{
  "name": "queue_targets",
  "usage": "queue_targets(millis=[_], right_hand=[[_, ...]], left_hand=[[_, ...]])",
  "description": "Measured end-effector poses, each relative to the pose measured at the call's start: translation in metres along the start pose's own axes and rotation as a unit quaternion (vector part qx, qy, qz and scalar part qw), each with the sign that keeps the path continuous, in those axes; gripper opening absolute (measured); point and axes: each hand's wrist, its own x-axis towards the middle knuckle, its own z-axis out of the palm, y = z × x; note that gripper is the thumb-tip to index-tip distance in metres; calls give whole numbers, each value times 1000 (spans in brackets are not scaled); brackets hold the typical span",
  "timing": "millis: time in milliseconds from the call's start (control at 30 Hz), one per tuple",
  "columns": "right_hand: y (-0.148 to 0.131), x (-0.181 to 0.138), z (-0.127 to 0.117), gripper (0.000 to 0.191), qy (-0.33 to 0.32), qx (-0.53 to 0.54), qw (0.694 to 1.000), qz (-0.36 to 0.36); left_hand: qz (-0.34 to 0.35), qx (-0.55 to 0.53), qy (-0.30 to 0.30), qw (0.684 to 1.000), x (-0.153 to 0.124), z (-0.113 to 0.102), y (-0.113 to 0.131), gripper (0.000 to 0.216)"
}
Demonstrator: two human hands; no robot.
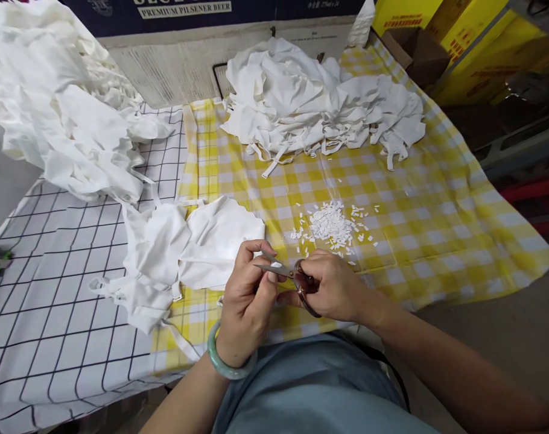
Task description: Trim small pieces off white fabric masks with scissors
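Observation:
My right hand (335, 283) is closed around the handles of a pair of scissors (297, 277), whose blades are parted and point left. A small white fabric strap end (277, 264) shows between the blades, pinched by the thumb and fingers of my left hand (250, 298). Most of that strap is hidden by my fingers. Just beyond and left of my left hand, a white cloth garment (224, 241) with thin straps lies spread out. A heap of tiny white clippings (331, 224) sits beyond my right hand.
White strapped garments form a pile (292, 96) at the back and a larger heap (75, 114) at the left. Behind stands a beer carton (175, 72). Yellow boxes (491, 66) stand back right. A yellow checked cloth (437, 241) and a black-lined white cloth (66, 271) cover the table.

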Motion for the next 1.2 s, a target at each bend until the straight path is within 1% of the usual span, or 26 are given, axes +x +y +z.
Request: queue_targets(millis=[100, 233, 333, 400, 467, 533, 567, 633, 667, 700, 733, 767, 800, 833, 867, 900, 933, 967, 1033, 1067, 1133, 1200], right_hand=[[7, -9, -6, 38, 11, -11, 999, 36], [17, -25, -17, 27, -2, 2, 992, 128], [24, -36, -21, 26, -3, 56, 980, 192], [27, -39, -21, 30, 13, 118, 965, 236], [27, -40, -20, 38, 43, 205, 943, 258], [25, -39, -20, 45, 73, 282, 927, 235], [23, -38, -19, 47, 83, 307, 924, 212], [19, -35, -19, 49, 88, 322, 929, 161], [18, -33, -18, 48, 86, 317, 934, 141], [17, -31, -17, 46, 82, 305, 940, 127], [17, -29, -16, 44, 70, 284, 949, 119], [17, -25, -13, 41, 53, 256, 958, 115], [16, -21, -11, 38, 33, 221, 967, 118], [14, -17, -7, 35, 14, 183, 975, 125], [12, -12, -4, 32, 2, 143, 981, 128], [8, -6, 1, 29, 5, 108, 986, 125], [3, -1, 6, 26, 22, 81, 990, 114], [-2, 6, 11, 23, 48, 65, 992, 95], [-13, 18, 22, 20, 79, 63, 994, 48], [-18, 25, 29, 20, 77, 69, 994, 25], [-25, 37, 43, 23, 40, 78, 996, -19], [-29, 48, 57, 24, 4, 69, 996, -59]], left_hand=[[4, 13, -31, 999, 8, 7, 3, 22], [-4, 15, -80, 997, 19, 22, 5, 24], [-13, 12, -107, 994, 26, 31, 1, 25], [-32, 7, -116, 993, 28, 34, -3, 26], [-50, 13, -111, 992, 28, 36, -3, 27], [-34, 35, -112, 993, 22, 34, 2, 25], [-17, 53, -124, 991, 16, 32, 7, 21], [17, 100, -161, 982, 4, 24, 16, 10], [22, 128, -170, 977, -3, 17, 18, 8], [18, 162, -159, 974, -10, 8, 18, 8], [10, 203, -124, 971, -15, -4, 16, 7], [3, 249, -71, 966, -20, -19, 11, 7], [-4, 300, -9, 954, -23, -37, 5, 8], [-9, 350, 48, 936, -25, -55, -1, 10], [-7, 395, 89, 914, -26, -72, -8, 14], [-2, 428, 107, 898, -26, -87, -13, 18], [4, 447, 108, 888, -25, -99, -16, 22], [9, 452, 102, 886, -24, -106, -18, 24], [10, 433, 76, 898, -25, -109, -17, 19], [3, 421, 59, 905, -27, -106, -15, 14], [-18, 407, 32, 913, -33, -98, -12, 7], [-30, 410, 36, 911, -37, -93, -14, 10]])
